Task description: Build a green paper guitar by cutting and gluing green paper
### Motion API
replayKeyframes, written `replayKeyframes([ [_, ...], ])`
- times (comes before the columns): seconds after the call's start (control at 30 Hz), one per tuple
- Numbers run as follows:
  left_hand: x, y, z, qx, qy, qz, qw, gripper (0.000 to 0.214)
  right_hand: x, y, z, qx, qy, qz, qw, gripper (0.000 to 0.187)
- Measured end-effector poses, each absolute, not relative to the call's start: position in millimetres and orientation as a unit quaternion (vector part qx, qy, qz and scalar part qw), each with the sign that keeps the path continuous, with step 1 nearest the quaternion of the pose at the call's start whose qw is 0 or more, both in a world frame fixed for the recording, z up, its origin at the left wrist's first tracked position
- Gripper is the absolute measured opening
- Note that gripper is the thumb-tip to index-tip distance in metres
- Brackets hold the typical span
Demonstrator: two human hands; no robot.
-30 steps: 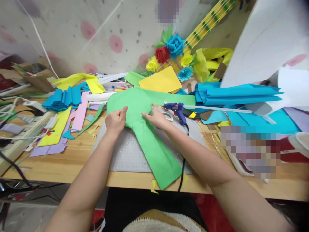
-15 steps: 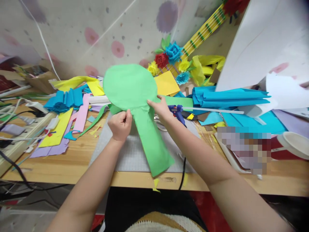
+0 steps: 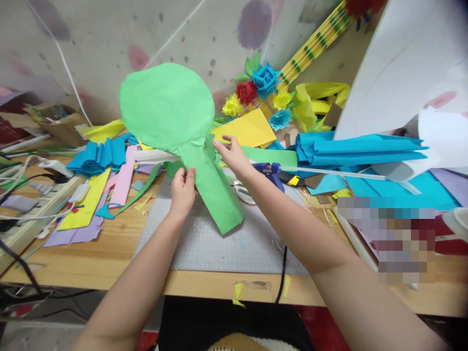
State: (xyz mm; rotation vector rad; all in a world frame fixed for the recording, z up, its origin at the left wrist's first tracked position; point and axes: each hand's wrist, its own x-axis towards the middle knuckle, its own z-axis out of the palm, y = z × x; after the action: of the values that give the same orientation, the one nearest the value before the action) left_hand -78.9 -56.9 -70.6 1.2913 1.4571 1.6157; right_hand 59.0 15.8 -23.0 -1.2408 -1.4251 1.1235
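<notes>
A green paper-covered shape (image 3: 168, 105), a broad round head on a wide flat handle, is held up over the grey cutting mat (image 3: 204, 256). It tilts toward the upper left. My left hand (image 3: 183, 192) grips the handle's left edge just below the head, thumb in front and fingers curled behind. On the other side, my right hand (image 3: 232, 155) has its fingers spread beside the joint of head and handle, close to the green paper; whether a fingertip touches it I cannot make out. Scissors (image 3: 243, 192) lie on the mat, partly covered by my right forearm.
A blue glue gun (image 3: 270, 173) with a long glue stick lies right of my right wrist. Behind stand paper flowers (image 3: 265, 80) and a yellow guitar-like neck (image 3: 310, 51). Blue crepe paper (image 3: 358, 148) lies right, paper scraps (image 3: 86, 200) left, beside a power strip (image 3: 47, 204).
The green shape has moved up and left, its handle end lifting off the front of the mat. My left hand has gone from a fist below the head to gripping the handle; my right fingers have spread.
</notes>
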Motion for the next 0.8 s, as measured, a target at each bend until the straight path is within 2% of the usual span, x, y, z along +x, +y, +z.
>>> replayKeyframes([
  [0.13,-93.0,-44.9,-78.2,0.456,0.535,0.655,0.276,0.046,79.5,-19.1,-43.8,-0.475,-0.587,0.538,0.375,0.056],
  [0.2,-97.3,-40.1,-82.9,0.442,0.523,0.679,0.265,0.045,89.2,-31.7,-53.5,-0.447,-0.567,0.604,0.338,0.062],
  [0.3,-98.7,-36.3,-88.7,0.427,0.521,0.691,0.262,0.048,98.1,-38.9,-62.1,-0.389,-0.53,0.685,0.314,0.074],
  [0.37,-97.7,-35.6,-91.3,0.419,0.526,0.689,0.27,0.052,100.6,-37.6,-65.0,-0.379,-0.52,0.698,0.313,0.075],
  [0.5,-96.0,-36.8,-93.2,0.422,0.541,0.678,0.265,0.053,101.0,-31.9,-70.8,-0.426,-0.537,0.652,0.324,0.068],
  [0.67,-96.5,-41.5,-89.9,0.443,0.6,0.633,0.206,0.042,98.5,-31.7,-75.6,-0.481,-0.585,0.56,0.336,0.064],
  [0.8,-97.4,-43.9,-87.8,0.436,0.632,0.6,0.225,0.036,97.0,-33.5,-73.2,-0.515,-0.627,0.486,0.324,0.064],
])
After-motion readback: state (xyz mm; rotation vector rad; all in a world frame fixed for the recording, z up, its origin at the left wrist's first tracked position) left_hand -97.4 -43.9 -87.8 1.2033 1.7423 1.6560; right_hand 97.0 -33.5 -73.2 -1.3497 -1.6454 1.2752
